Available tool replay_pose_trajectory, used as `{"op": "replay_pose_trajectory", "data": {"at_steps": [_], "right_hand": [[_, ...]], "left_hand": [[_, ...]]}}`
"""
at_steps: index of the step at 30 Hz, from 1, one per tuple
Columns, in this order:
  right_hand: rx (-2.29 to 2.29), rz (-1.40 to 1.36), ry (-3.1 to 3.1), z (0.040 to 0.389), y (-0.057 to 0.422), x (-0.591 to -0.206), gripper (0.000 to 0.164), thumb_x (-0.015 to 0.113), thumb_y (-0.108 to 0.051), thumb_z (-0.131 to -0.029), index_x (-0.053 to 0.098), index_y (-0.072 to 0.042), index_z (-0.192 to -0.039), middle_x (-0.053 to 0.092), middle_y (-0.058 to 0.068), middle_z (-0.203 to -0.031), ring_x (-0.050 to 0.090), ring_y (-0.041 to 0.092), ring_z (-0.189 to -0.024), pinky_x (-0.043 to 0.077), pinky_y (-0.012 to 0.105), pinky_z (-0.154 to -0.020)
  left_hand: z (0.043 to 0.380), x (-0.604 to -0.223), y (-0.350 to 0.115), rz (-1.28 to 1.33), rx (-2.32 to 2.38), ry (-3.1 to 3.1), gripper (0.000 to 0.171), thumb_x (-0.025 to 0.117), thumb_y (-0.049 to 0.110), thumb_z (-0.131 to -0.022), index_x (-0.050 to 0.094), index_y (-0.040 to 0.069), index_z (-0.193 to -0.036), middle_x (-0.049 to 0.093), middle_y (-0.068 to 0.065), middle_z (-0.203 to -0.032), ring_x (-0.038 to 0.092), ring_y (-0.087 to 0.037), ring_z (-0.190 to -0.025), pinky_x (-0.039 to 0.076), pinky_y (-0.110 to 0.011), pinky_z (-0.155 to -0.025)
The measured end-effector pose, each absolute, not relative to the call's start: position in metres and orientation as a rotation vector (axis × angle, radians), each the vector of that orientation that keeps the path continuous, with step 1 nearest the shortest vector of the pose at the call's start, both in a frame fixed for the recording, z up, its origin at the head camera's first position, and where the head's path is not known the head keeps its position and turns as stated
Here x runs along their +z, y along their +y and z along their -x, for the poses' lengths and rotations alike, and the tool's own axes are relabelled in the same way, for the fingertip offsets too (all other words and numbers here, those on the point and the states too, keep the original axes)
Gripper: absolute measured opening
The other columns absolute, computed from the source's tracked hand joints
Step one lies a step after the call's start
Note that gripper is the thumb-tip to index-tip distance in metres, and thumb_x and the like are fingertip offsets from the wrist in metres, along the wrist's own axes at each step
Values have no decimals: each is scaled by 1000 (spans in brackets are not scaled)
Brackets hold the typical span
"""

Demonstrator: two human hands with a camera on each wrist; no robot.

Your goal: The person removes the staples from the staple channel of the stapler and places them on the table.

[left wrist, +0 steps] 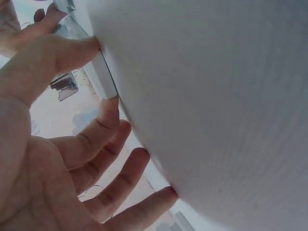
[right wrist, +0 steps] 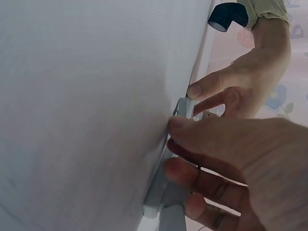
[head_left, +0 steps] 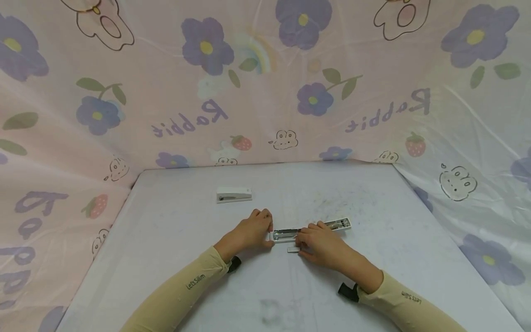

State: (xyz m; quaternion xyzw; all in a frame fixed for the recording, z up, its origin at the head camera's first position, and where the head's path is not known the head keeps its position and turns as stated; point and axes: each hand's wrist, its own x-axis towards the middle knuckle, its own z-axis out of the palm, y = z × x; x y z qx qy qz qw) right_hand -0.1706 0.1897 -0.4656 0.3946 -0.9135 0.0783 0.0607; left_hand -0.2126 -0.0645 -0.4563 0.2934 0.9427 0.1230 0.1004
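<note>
An opened white stapler lies spread out lengthwise on the table, its metal staple channel facing up. My left hand pinches the stapler's left end between thumb and index finger; in the left wrist view the other fingers rest spread on the tabletop. Over the stapler's middle is my right hand, covering part of it. Its thumb and index finger pinch a short pale strip of staples just in front of the stapler. The right wrist view shows the right thumb low, close to the table.
A second white stapler, closed, sits farther back on the left of the white table. Behind and beside the table hangs a printed cloth with flowers and rabbits. Each wrist carries a black strap-like device.
</note>
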Motion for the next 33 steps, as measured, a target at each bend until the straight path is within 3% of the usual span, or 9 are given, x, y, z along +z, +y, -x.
{"op": "replay_pose_trajectory", "data": {"at_steps": [15, 22, 28, 33], "right_hand": [[218, -1185, -2787, 171, 187, -465, 18, 91, -23, -87, 74, -22, -91, 61, -14, -83, 50, 7, -80, 43, 34, -77], [350, -1170, -2871, 172, 188, -459, 16, 89, -22, -89, 75, -20, -97, 66, -11, -91, 61, 11, -89, 55, 53, -94], [535, -1215, -2820, 180, 188, -453, 11, 82, -20, -96, 75, -15, -103, 67, -8, -93, 60, 8, -84, 54, 34, -79], [601, -1251, -2738, 189, 178, -451, 15, 82, -19, -97, 75, -13, -109, 69, -4, -101, 64, 12, -92, 57, 33, -82]], "left_hand": [[216, -459, -71, -879, 382, 2773, 33, 88, 36, -91, 63, 17, -99, 58, -4, -131, 53, -28, -125, 57, -41, -83], [222, -468, -85, -883, 473, 2735, 32, 88, 32, -92, 71, 16, -114, 64, -4, -132, 59, -24, -123, 57, -45, -96], [220, -465, -106, -879, 501, 2753, 31, 83, 28, -97, 74, 16, -123, 68, -2, -134, 63, -25, -129, 57, -49, -102], [215, -456, -130, -834, 592, 2830, 27, 78, 24, -100, 75, 16, -126, 70, -1, -133, 65, -25, -128, 57, -50, -102]]}}
